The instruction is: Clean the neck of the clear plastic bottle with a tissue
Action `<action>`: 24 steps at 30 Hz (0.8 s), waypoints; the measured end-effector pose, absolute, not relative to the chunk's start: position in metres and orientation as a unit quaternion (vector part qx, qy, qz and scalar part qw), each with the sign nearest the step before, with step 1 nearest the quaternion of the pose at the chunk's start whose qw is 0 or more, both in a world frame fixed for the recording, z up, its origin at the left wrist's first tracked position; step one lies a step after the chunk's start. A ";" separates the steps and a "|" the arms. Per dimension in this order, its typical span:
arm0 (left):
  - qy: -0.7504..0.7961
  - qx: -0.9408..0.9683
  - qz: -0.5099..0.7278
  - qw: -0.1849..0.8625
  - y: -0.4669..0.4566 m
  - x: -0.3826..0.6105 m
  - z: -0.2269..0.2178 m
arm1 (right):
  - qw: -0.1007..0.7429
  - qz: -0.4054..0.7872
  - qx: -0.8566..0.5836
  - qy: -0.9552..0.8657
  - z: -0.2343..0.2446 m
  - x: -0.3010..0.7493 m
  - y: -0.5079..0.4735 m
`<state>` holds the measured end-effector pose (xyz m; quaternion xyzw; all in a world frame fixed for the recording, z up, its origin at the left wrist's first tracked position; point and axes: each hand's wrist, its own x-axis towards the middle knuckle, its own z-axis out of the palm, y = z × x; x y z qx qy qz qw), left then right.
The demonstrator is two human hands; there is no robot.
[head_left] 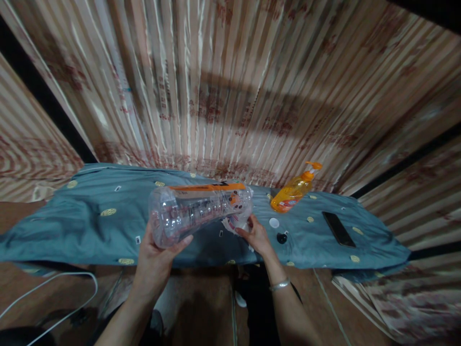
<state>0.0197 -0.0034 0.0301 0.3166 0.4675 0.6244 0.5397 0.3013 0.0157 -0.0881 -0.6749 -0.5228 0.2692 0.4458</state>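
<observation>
My left hand point(155, 257) grips the base of a large clear plastic bottle point(200, 211), held on its side above a blue-grey cloth point(90, 216). The bottle has an orange stripe along its top. My right hand point(255, 235) is closed at the bottle's neck end, pinching a torn white label or wrapper point(234, 222) there. A silver bracelet sits on my right wrist.
An orange pump bottle point(294, 192) lies tilted on the cloth to the right. A white cap point(274, 222) and a small black cap point(281, 237) lie near my right hand. A black phone point(338, 228) rests farther right. A white cable point(54, 293) runs over the floor at the left.
</observation>
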 end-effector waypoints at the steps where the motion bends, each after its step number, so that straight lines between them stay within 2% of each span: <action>1: 0.469 0.313 0.625 0.541 -0.003 0.020 0.030 | 0.446 0.268 -0.674 -0.525 -0.086 0.300 0.015; 24: 0.469 0.308 0.625 0.542 -0.002 0.020 0.027 | 0.487 0.238 -0.690 -0.480 -0.090 0.282 0.030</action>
